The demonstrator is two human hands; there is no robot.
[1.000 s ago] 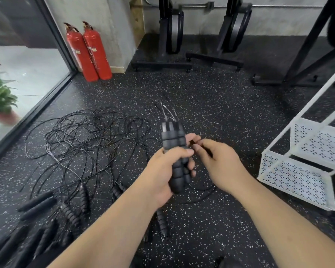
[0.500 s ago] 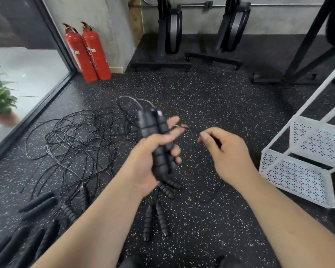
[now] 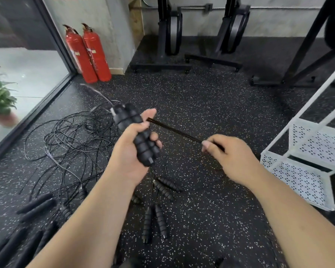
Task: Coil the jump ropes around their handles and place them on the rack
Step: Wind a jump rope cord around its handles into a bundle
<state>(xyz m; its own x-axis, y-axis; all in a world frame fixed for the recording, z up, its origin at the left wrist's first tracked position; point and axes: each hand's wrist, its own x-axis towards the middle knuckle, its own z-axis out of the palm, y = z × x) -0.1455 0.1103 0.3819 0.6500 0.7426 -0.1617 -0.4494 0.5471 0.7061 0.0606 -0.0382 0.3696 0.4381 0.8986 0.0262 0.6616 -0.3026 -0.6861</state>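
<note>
Your left hand (image 3: 130,151) is wrapped tight round two handles (image 3: 135,132), held side by side in the middle of the view. Your right hand (image 3: 234,157), at 3 o'clock from it, pinches the rope (image 3: 174,130). The rope runs tight from the handles to that pinch. So I think you are winding this rope now, but I cannot tell how many turns are on. A big tangle (image 3: 72,140) of ropes lies on the floor (image 3: 201,105) at 9 o'clock. More loose handles (image 3: 155,221) lie at 6 o'clock and 8 o'clock. The rack (image 3: 306,171) stands at 3 o'clock, and I see no rope on the shelves that show. Most of the job looks left to do.
</note>
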